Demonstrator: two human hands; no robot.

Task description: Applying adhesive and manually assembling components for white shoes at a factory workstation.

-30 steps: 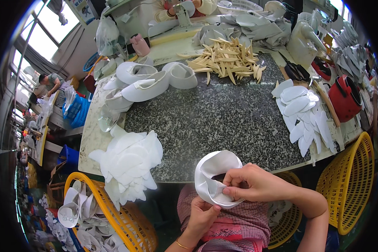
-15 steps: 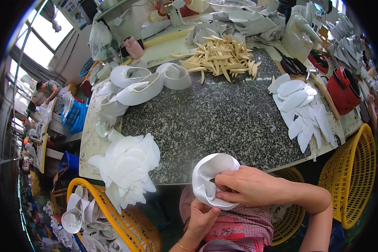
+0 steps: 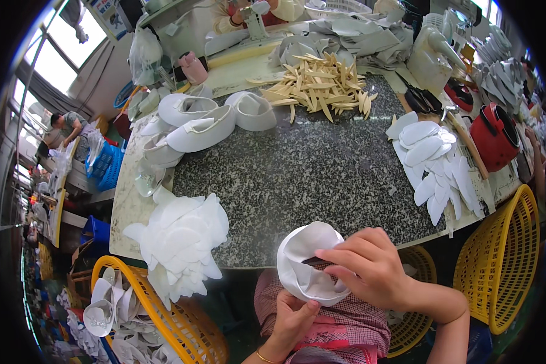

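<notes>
A white shoe upper [image 3: 314, 285] is held over my lap at the near edge of the table, its opening facing up. My left hand [image 3: 295, 314] grips its lower rim, thumb on the outside and the other fingers hidden beneath. My right hand [image 3: 365, 264] is at the upper's right side with thumb and fingers apart, fingertips over the opening. Nothing shows between those fingers; whether a fingertip touches the lining I cannot tell. More white shoe uppers [image 3: 203, 130] stand together at the table's left.
A granite slab [image 3: 297, 176] covers the table's middle. Around it lie beige curved strips [image 3: 321, 85], white flat pieces [image 3: 182, 242], white oval pieces [image 3: 431, 145], scissors [image 3: 420, 97] and a red pot [image 3: 496, 136]. Yellow baskets [image 3: 497, 261] stand right and left, below table height. A person works opposite.
My right hand has drawn back out of the upper's opening, up and to the right, and its fingers have spread. My left hand keeps its hold on the rim.
</notes>
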